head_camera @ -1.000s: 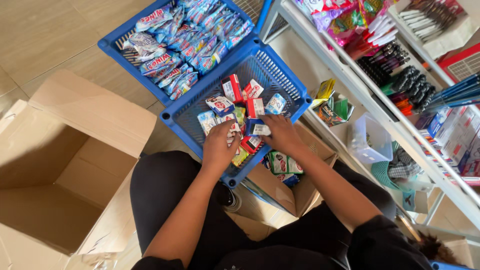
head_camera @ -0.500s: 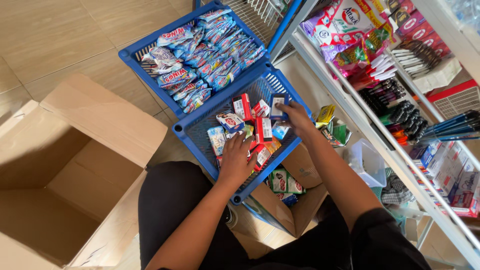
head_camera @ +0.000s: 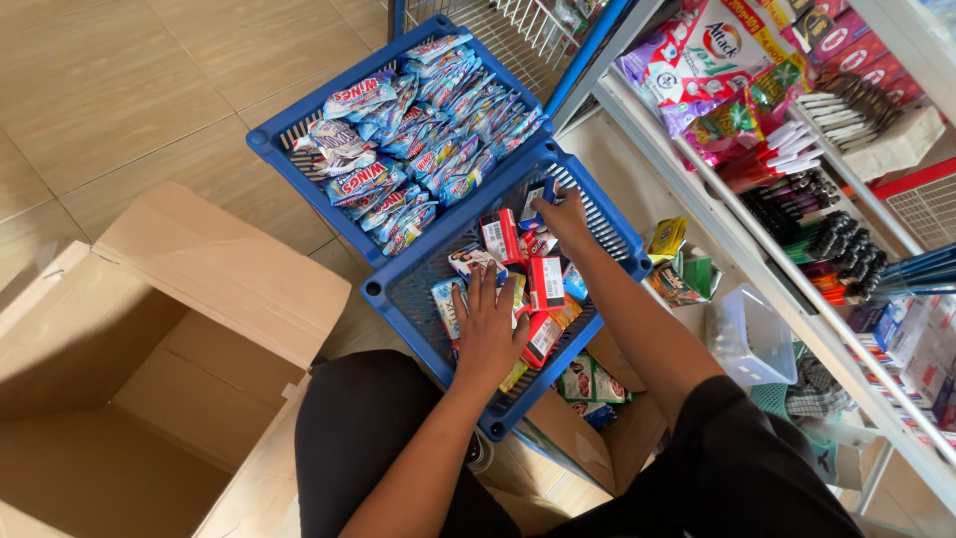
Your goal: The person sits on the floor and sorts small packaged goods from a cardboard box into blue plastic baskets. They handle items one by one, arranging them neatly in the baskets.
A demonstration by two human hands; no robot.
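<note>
Item: near blue crate of small red and white packets; your left hand now lies flat on them, fingers apart, while your right hand has reached farther back, fingers closing on a packet there.

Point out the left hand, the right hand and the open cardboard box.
left hand (head_camera: 488, 334), head view, on the back of the hand.
right hand (head_camera: 565, 214), head view, on the back of the hand.
open cardboard box (head_camera: 149, 349), head view, on its inner wall.
</note>
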